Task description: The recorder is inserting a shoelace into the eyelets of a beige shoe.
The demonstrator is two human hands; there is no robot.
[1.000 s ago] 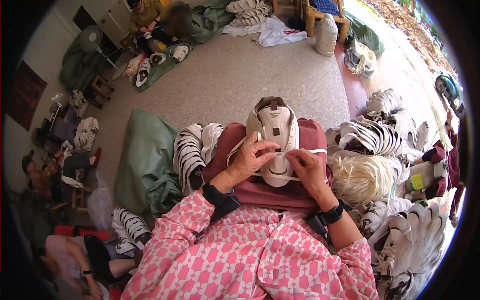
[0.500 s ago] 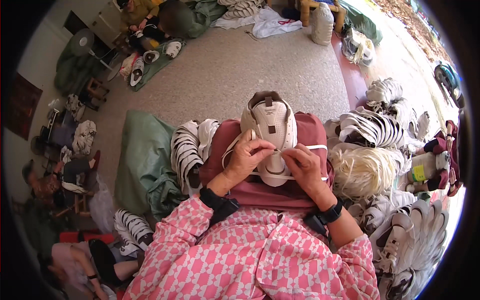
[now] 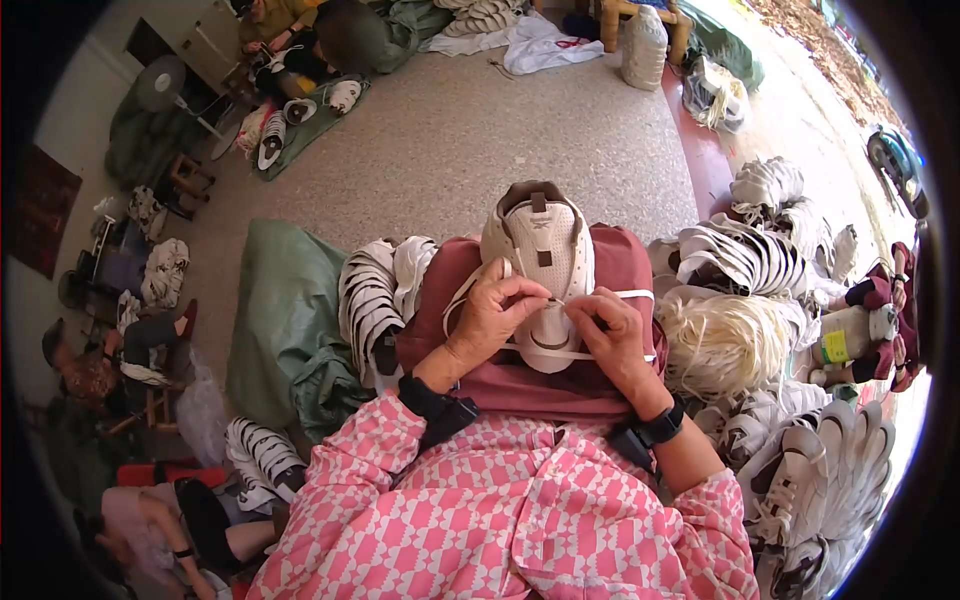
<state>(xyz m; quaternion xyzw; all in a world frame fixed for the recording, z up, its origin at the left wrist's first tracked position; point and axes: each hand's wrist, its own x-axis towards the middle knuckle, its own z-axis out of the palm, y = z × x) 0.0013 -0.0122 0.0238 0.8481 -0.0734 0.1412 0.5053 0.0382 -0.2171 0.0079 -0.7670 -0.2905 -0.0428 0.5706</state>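
Observation:
A cream shoe upper point(image 3: 563, 236) with brown lining rests upright on the dark red cloth point(image 3: 622, 262) over my lap, its tongue facing me. My left hand point(image 3: 492, 312) lies over the left side of its lacing, thumb and forefinger pinched on a pale shoelace point(image 3: 452, 308) that loops out beside the wrist. Just across from it, my right hand point(image 3: 610, 325) has its fingertips pressed together close to the right eyelets; what they hold is too small to make out. White strips point(image 3: 634, 294) stick out past the right hand over the cloth.
Nested shoe uppers point(image 3: 368, 298) stand left of my lap beside a green sheet point(image 3: 280, 310). To the right lie a heap of cream laces point(image 3: 728, 338), stacked uppers point(image 3: 745, 255) and more shoes point(image 3: 800, 480). Other people sit at the left and far left, near a standing fan point(image 3: 163, 84).
My right fingertips have drawn slightly to the right, away from the left ones. The left hand and the shoe upper stay nearly in place.

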